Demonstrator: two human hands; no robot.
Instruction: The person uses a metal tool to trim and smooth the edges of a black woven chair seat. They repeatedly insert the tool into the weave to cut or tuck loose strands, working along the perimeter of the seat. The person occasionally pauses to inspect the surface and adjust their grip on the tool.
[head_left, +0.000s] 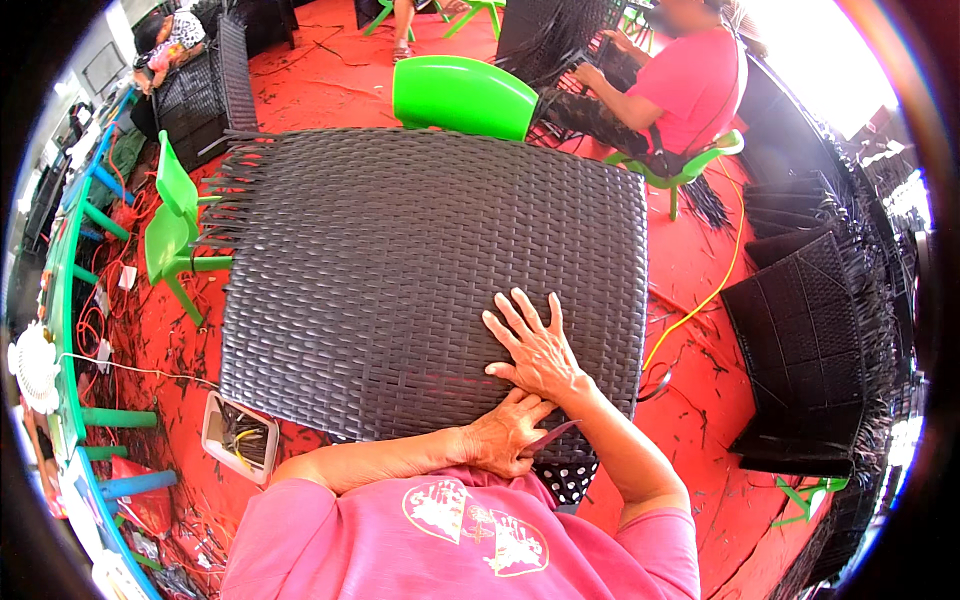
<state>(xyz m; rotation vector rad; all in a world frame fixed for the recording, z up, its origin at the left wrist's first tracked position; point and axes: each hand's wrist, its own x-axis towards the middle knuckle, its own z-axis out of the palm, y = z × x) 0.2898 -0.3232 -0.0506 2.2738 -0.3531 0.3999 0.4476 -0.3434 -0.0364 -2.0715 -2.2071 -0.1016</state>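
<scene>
Black weave covers the panel before me, above a red floor. My right hand lies on it, fingers splayed; my left hand curls at its near edge, holding what I cannot tell. Green chairs and a seated co-worker surround us.

Around me I count: white fan, green chairs, seated co-worker in pink, red floor.
</scene>
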